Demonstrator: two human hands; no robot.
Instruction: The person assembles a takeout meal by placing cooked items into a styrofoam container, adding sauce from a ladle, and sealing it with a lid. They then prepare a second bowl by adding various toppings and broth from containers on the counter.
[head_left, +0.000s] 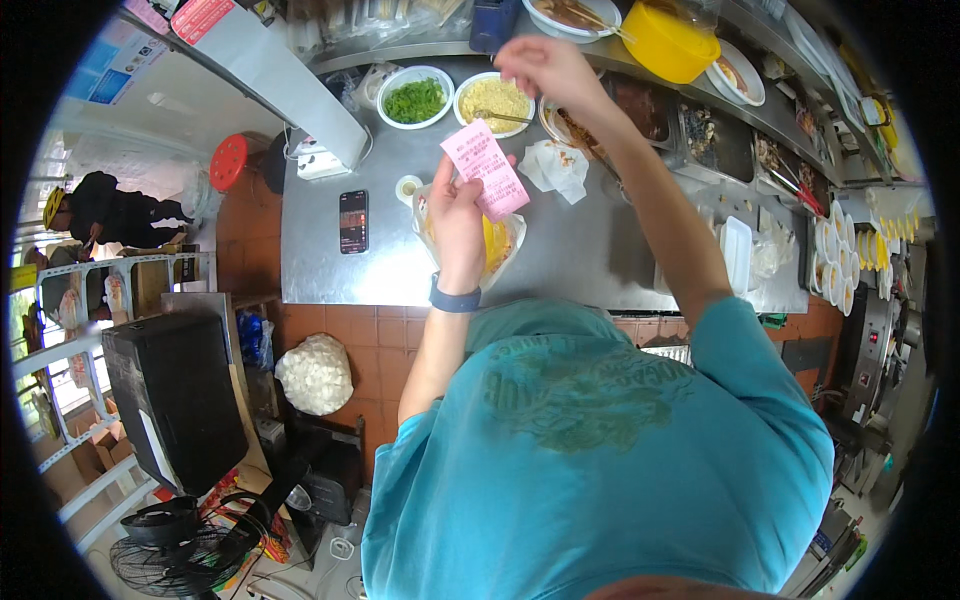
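My left hand [460, 225], wearing a dark wristband, pinches a pink printed paper slip [488, 172] above the steel counter. Under that hand sits a clear plastic bag [510, 262] with something yellow inside; the hand partly hides it. My right hand [545, 72] is raised toward the back shelf, fingers apart and slightly bent, with nothing seen in it. Just below the right hand is a white bowl of pale yellow minced food [488, 98] with a spoon in it. A bowl of chopped greens [414, 98] stands to its left. Crumpled white paper [556, 170] lies right of the slip.
A phone [354, 222] and a small tape roll [408, 188] lie on the counter's left part. Metal food trays [715, 143] line the back right, below a shelf with a yellow tub [668, 42]. A white tray [736, 253] is at right. A person [118, 212] is far left.
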